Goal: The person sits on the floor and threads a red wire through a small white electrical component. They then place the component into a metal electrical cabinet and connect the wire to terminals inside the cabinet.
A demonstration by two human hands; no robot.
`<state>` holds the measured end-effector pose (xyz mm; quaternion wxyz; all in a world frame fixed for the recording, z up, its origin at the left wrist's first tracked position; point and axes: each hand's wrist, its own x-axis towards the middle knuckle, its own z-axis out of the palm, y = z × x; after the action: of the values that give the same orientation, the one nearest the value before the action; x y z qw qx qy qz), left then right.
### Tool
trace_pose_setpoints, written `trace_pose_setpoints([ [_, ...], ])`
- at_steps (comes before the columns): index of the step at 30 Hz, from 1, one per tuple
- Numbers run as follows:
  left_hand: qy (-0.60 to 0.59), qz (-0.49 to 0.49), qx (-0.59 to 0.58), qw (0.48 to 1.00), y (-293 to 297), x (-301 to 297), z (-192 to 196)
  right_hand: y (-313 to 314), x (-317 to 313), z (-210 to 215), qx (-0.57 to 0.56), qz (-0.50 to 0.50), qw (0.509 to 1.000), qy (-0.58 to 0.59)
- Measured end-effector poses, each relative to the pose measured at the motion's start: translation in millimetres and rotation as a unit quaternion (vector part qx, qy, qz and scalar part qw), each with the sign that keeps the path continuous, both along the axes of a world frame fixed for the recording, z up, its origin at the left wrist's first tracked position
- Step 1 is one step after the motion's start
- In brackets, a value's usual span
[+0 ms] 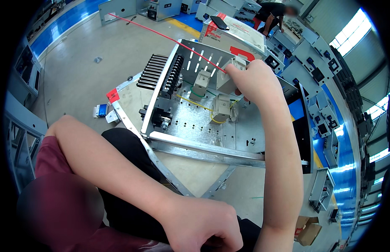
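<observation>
Galvanised mounting panel [211, 126], perforated, tilted on a metal frame above the floor. On it: three pale grey blocks, one far right [229, 71], one at centre [201, 82], one nearer [221, 107]; black terminal strip [173, 76] at far left; yellow wire [195, 103]. Right hand [254, 77] closed on the far-right block, where a red wire [169, 38] ends. Left hand [205, 229] rests near, on the lap. Cardboard box [235, 31] beyond.
</observation>
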<state>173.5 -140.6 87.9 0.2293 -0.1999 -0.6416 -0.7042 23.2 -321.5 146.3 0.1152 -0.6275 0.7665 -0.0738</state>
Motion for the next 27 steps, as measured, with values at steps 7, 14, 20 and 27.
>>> trace_pose_setpoints([
  [7,0.012,0.008,-0.004,1.0,1.1,-1.0,-1.1,2.5,-0.3,1.7,0.0,0.006,1.0,-0.005],
  [14,0.014,0.017,-0.006,1.0,1.1,-1.1,-0.7,4.0,0.3,3.6,-0.004,0.004,1.0,-0.005],
  [20,0.008,0.013,-0.011,1.0,0.8,-0.8,-1.0,2.6,0.8,1.5,0.003,0.011,1.0,-0.003],
  [27,0.001,0.004,-0.009,1.0,0.7,-0.7,-1.1,2.3,0.2,1.1,0.005,0.013,1.0,-0.005],
])
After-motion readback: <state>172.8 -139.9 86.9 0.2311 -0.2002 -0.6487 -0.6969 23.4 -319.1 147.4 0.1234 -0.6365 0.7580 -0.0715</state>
